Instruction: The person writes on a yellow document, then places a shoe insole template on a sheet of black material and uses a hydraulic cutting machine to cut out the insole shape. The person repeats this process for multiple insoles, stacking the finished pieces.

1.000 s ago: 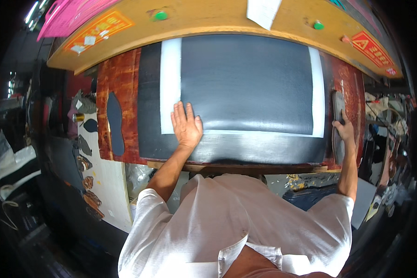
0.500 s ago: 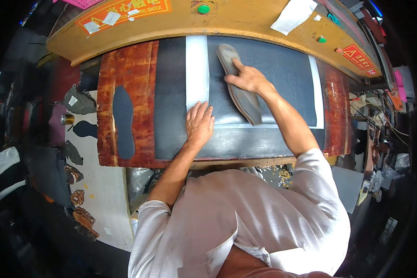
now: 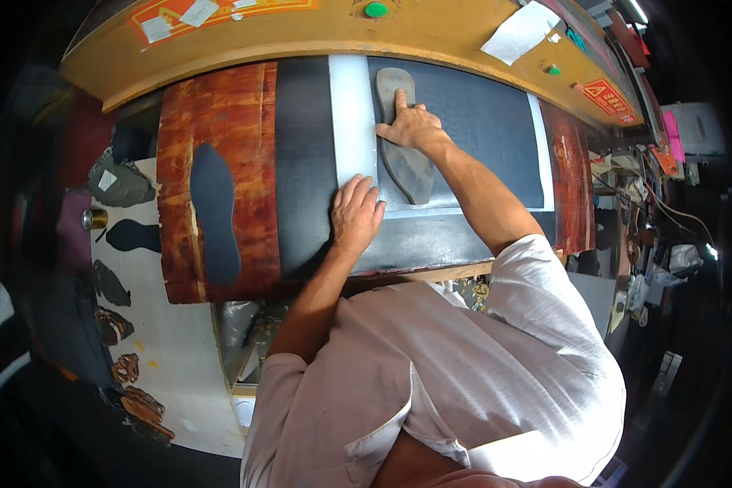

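Note:
A brown-grey, sole-shaped cutting die (image 3: 407, 169) lies on the dark sheet (image 3: 480, 122), close beside the white strip (image 3: 351, 106). My right hand (image 3: 415, 128) is on the die, index finger stretched along its top, thumb at the left edge and the other fingers bent. My left hand (image 3: 357, 213) rests palm down, fingers extended, over the lower end of the white strip and the dark sheet's edge. To the left, a dark sole piece (image 3: 216, 213) lies on the reddish-brown board (image 3: 256, 146).
A yellow machine beam (image 3: 301, 37) with green buttons spans the far side, just beyond the board. On the left, a pale side table (image 3: 171, 358) holds a can (image 3: 94, 218), another dark sole piece (image 3: 134, 236) and several scraps. Cables and clutter line the right.
The die has gone from tilted to lying flat, a little closer to the white strip, with my right hand on it. My left hand has stayed on the strip. The view has shifted slightly.

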